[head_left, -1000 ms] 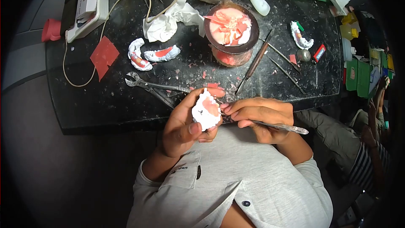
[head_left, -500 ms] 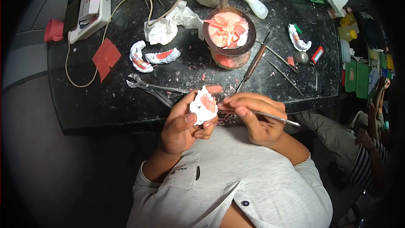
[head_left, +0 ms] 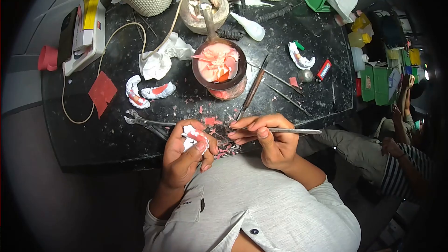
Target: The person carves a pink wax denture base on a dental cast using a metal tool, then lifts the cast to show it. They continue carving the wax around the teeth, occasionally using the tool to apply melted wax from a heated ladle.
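Observation:
My left hand (head_left: 179, 164) is closed around a white plaster dental cast (head_left: 188, 145) with pink wax on it, my thumb pressing near the wax. To the right, my right hand (head_left: 277, 147) pinches a thin metal carving tool (head_left: 303, 131). Its handle end points right; its working tip, by my fingertips, is hard to make out. A gap separates the tool from the cast. Just beyond my left fingers lies a small pink wax piece (head_left: 210, 121). Pink scraps (head_left: 227, 150) litter the table edge between my hands.
Ahead sits a round pan (head_left: 219, 85) of pink wax. Two plaster pieces (head_left: 135, 94) and pliers-like metal tools (head_left: 140, 119) lie left. A brown-handled knife (head_left: 254, 88), metal instruments (head_left: 289, 99), another cast (head_left: 301, 58) and a red box (head_left: 323, 70) are right. Other people (head_left: 401, 154) sit far right.
The view has shifted, so the table objects appear lower and farther left. The cast has turned in my left hand, and my right hand with the tool is farther from it.

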The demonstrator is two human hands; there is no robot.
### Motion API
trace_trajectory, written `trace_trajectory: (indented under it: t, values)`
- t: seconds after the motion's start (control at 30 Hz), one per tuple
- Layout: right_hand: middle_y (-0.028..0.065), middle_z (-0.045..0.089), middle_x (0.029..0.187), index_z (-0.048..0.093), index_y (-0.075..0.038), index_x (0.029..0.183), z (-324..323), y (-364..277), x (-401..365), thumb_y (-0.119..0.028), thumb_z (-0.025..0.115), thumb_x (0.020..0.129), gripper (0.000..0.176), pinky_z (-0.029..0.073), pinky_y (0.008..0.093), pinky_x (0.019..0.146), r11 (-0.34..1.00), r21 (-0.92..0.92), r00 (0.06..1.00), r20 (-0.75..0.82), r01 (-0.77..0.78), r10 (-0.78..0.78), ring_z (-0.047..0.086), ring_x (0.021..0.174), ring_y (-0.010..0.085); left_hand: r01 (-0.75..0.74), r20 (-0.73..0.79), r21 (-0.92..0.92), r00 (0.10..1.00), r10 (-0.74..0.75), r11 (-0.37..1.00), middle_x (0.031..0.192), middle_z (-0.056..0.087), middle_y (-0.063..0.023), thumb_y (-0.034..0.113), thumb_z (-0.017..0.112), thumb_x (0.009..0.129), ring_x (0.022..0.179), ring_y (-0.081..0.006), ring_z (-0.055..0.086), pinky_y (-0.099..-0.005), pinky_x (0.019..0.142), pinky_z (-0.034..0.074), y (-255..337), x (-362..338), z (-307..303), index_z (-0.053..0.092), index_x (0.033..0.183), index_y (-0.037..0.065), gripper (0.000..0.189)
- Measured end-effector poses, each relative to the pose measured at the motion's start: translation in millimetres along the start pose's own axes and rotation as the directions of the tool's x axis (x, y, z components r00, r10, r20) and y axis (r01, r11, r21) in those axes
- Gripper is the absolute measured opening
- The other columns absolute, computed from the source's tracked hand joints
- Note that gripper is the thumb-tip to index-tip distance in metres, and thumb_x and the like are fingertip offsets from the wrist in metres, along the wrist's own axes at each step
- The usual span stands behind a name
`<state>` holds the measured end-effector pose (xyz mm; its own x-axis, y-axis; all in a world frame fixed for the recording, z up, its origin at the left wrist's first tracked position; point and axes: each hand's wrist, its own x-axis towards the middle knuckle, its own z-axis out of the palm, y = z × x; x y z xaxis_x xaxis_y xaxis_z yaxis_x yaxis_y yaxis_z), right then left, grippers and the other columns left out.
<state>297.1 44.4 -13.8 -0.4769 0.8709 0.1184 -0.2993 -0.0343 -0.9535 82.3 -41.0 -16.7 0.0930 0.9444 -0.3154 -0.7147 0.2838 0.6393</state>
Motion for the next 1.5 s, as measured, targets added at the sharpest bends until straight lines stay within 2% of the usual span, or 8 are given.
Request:
trace_trajectory:
  t: [0.27, 0.5, 0.73, 0.8, 0.93, 1.1, 1.3, 1.5]
  values:
    - [0.0307, 0.072, 0.107, 0.052, 0.005, 0.113, -12.1, -12.2, 1.8, -0.017, 0.048, 0.111, 0.022, 0.066, 0.0355, 0.075, 1.0, -0.028, 0.997, -0.071, -0.01, 0.008, 0.077, 0.092, 0.0289, -0.037, -0.016, 0.056, 0.999, 0.038, 0.998, 0.085, 0.062, -0.022, -0.001, 0.05, 0.1, 0.047, -0.0137, 0.051, -0.0258, 0.045, 0.042, 3.1, 2.6, 1.9, 0.04, 0.13, -0.001, 0.032]
    - [0.0185, 0.072, 0.076, 0.058, 0.007, 0.109, -13.3, -5.5, 6.3, -0.015, 0.053, 0.11, 0.022, 0.063, 0.0317, 0.066, 0.985, -0.155, 0.987, -0.128, 0.078, -0.098, 0.075, 0.071, 0.0232, -0.042, -0.075, 0.095, 0.996, 0.049, 0.995, 0.082, 0.062, -0.0216, 0.001, 0.051, 0.101, 0.045, -0.0151, 0.051, -0.0264, 0.042, 0.042, 4.8, 0.8, -0.7, 0.038, 0.135, -0.002, 0.036]
    - [0.0157, 0.072, 0.08, 0.069, 0.008, 0.102, -16.1, -16.3, 6.0, -0.015, 0.065, 0.104, 0.024, 0.059, 0.0273, 0.058, 0.94, -0.287, 0.979, -0.138, -0.182, 0.148, 0.075, 0.069, 0.0207, -0.102, 0.0, 0.151, 0.995, 0.104, 0.983, 0.091, 0.068, -0.034, 0.028, 0.043, 0.11, 0.045, -0.0136, 0.051, -0.0244, 0.046, 0.043, 5.0, 1.7, -9.9, 0.036, 0.141, 0.0, 0.042]
    - [0.0222, 0.075, 0.092, 0.073, 0.006, 0.098, -5.2, -9.3, 24.9, -0.016, 0.069, 0.101, 0.023, 0.062, 0.0307, 0.069, 0.868, -0.394, 0.951, 0.071, 0.304, -0.3, 0.077, 0.083, 0.0264, -0.187, 0.072, 0.117, 0.981, 0.18, 0.975, 0.11, 0.067, -0.0405, 0.039, 0.036, 0.111, 0.051, -0.0145, 0.056, -0.0229, 0.05, 0.044, 5.3, 3.8, -10.9, 0.026, 0.154, 0.0, 0.059]
    - [0.0289, 0.073, 0.106, 0.074, 0.009, 0.098, -16.4, -18.2, 17.9, -0.021, 0.071, 0.099, 0.03, 0.064, 0.0416, 0.085, 0.868, -0.417, 0.961, 0.177, 0.269, -0.213, 0.076, 0.091, 0.0363, -0.198, 0.059, 0.037, 0.979, 0.196, 0.98, 0.134, 0.055, -0.0448, 0.042, 0.034, 0.111, 0.07, -0.0237, 0.071, -0.0271, 0.058, 0.053, 6.8, 6.0, -8.4, 0.012, 0.163, 0.0, 0.07]
    - [0.0296, 0.074, 0.097, 0.067, 0.007, 0.099, -4.3, -6.6, 14.6, -0.023, 0.061, 0.106, 0.032, 0.067, 0.0444, 0.076, 0.952, -0.174, 0.968, 0.041, 0.251, -0.247, 0.077, 0.087, 0.0336, -0.221, 0.073, 0.0, 0.973, 0.22, 0.975, 0.157, 0.027, -0.0449, 0.034, 0.035, 0.112, 0.13, -0.052, 0.057, -0.0521, 0.103, 0.055, 4.6, 6.8, -1.2, 0.016, 0.162, 0.003, 0.062]
    - [0.0316, 0.073, 0.1, 0.065, 0.006, 0.097, -11.6, -6.5, 14.8, -0.028, 0.057, 0.108, 0.037, 0.067, 0.0423, 0.067, 0.947, -0.173, 0.961, 0.106, 0.27, -0.254, 0.078, 0.082, 0.0353, -0.274, 0.051, -0.04, 0.96, 0.276, 0.961, 0.162, 0.017, -0.0427, 0.03, 0.041, 0.112, 0.138, -0.0537, 0.048, -0.0535, 0.109, 0.051, -3.1, 5.9, -1.4, 0.034, 0.144, 0.008, 0.039]
    - [0.0211, 0.075, 0.1, 0.073, 0.002, 0.103, -7.0, -25.0, 21.4, -0.016, 0.072, 0.098, 0.019, 0.061, 0.0392, 0.085, 0.826, -0.456, 0.94, 0.239, 0.331, -0.244, 0.075, 0.098, 0.0305, -0.255, 0.074, 0.097, 0.966, 0.249, 0.962, 0.155, 0.032, -0.0419, 0.039, 0.049, 0.108, 0.132, -0.0496, 0.056, -0.0512, 0.105, 0.055, -9.7, 3.9, -1.0, 0.036, 0.14, 0.007, 0.048]
